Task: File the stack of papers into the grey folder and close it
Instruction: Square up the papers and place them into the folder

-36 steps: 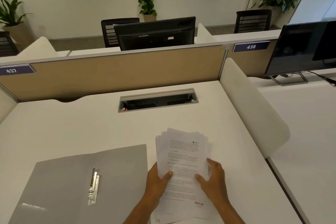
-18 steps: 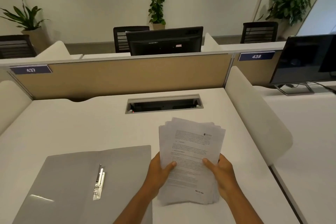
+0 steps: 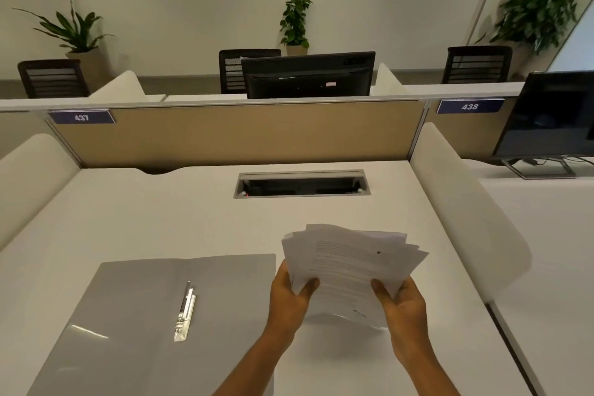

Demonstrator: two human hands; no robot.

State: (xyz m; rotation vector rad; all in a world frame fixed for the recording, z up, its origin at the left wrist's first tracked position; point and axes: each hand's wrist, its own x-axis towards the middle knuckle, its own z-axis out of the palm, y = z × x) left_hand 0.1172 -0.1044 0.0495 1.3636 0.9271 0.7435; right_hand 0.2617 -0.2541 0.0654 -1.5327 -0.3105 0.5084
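The stack of papers [image 3: 350,264] is white, printed, and slightly fanned, held tilted up above the white desk. My left hand [image 3: 289,296] grips its lower left edge and my right hand [image 3: 401,302] grips its lower right edge. The grey folder [image 3: 135,315] lies open and flat on the desk to the left of the papers, with a metal fastener clip [image 3: 184,312] along its middle fold. The folder's right flap edge sits just left of my left hand.
A cable slot [image 3: 302,184] is cut into the desk [image 3: 144,219] behind the papers. A tan partition [image 3: 241,132] closes the back, white side dividers [image 3: 456,202] flank the desk. A monitor [image 3: 553,116] stands on the neighbouring desk at right.
Both hands have lifted the stack off the desk and tilted it upright; it was lying flat under my hands a second ago. The folder has not moved.
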